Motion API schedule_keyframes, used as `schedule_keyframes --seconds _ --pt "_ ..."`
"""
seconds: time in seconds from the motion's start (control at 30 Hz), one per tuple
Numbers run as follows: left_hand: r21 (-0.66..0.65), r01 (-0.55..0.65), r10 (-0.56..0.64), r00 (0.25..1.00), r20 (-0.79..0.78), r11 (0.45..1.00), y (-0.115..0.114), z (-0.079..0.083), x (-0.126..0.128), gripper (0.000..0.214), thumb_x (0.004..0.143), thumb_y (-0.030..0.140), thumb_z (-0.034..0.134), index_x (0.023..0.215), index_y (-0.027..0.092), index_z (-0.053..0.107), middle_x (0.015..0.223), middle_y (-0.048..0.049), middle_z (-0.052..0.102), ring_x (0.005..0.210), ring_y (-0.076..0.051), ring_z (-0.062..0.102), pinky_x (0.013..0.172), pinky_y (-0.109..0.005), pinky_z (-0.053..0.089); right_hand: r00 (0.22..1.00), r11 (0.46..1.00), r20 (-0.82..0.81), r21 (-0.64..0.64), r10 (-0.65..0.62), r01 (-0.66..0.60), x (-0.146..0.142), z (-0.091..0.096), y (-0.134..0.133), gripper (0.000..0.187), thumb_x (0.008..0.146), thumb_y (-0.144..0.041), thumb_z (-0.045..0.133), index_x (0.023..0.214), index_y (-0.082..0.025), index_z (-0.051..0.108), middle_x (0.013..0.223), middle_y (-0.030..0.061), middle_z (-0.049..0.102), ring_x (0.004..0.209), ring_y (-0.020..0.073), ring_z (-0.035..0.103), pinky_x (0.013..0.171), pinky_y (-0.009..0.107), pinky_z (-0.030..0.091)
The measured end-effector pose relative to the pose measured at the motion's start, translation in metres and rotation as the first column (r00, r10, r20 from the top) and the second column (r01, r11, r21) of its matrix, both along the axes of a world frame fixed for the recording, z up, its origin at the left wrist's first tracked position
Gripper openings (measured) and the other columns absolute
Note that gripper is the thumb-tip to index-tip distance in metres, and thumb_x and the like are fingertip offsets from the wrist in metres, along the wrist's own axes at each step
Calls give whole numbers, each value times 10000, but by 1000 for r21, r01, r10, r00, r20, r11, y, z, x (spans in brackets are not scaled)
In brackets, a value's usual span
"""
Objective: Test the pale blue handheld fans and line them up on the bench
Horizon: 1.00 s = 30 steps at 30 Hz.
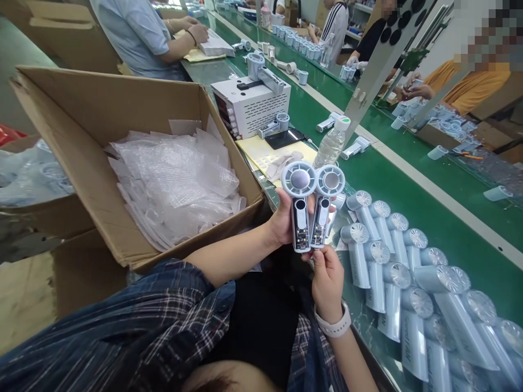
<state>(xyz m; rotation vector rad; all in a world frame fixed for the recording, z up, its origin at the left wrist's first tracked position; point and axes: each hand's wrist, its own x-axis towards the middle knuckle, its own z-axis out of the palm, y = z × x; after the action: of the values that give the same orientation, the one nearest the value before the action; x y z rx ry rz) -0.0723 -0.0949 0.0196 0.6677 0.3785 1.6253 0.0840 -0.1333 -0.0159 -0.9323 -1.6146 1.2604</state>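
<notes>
My left hand [281, 220] is closed around two pale blue handheld fans, held upright side by side with their round heads up. The left fan [299, 209] and the right fan [326, 204] both show clear handles with circuit boards inside. My right hand [326, 279], with a white watch strap at the wrist, pinches the bottom end of the right fan. Just right of my hands, several more pale blue fans [392, 261] lie in rows on the green belt [457, 234].
An open cardboard box [81, 136] full of bubble-wrap bags [175, 179] stands to my left. A white power supply [253, 100], a plastic water bottle [330, 144] and a yellow sheet [261, 152] sit ahead. Other people work along both sides of the belt.
</notes>
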Motion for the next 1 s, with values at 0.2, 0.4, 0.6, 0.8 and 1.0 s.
schedule_keyframes --seconds 0.2,0.4,0.6,0.8,1.0 --pt "53 -82 88 990 -113 995 -3 -15 10 824 521 956 675 640 146 588 909 -113 728 960 -312 724 758 -368 616 968 970 -239 -241 -72 12 -8 -14 -8 452 1031 -485 544 672 -216 486 520 -69 450 487 105 467 530 249 364" --pt "0 -28 28 997 -73 1000 -3 -18 11 821 501 949 703 684 156 595 973 -134 738 1022 -350 713 767 -397 613 989 991 -148 -130 -1 -18 -1 -15 -6 362 1050 -446 495 787 -212 577 724 -6 603 705 154 596 715 303 482" --pt "-88 -164 164 986 -4 983 0 -9 0 651 650 783 758 824 167 640 1034 -118 741 1137 -358 675 904 -448 586 942 910 132 330 -309 252 33 0 -3 236 1013 -342 528 851 -201 626 1339 145 597 1303 313 543 1113 555 406" --pt "-68 163 -177 920 -350 984 -32 -13 6 539 611 476 937 974 137 727 906 -87 732 922 -288 702 880 -389 541 977 976 -40 59 -208 210 41 7 -2 503 945 -376 668 1420 -256 553 1465 143 580 1378 328 545 1138 564 442" --pt "-113 254 -278 879 -387 961 -36 -13 -8 591 742 555 858 1141 141 723 960 -107 728 946 -253 689 907 -367 545 930 950 -324 -306 -171 68 58 9 2 573 679 -485 933 1139 -233 702 1069 84 762 983 291 737 908 468 609"
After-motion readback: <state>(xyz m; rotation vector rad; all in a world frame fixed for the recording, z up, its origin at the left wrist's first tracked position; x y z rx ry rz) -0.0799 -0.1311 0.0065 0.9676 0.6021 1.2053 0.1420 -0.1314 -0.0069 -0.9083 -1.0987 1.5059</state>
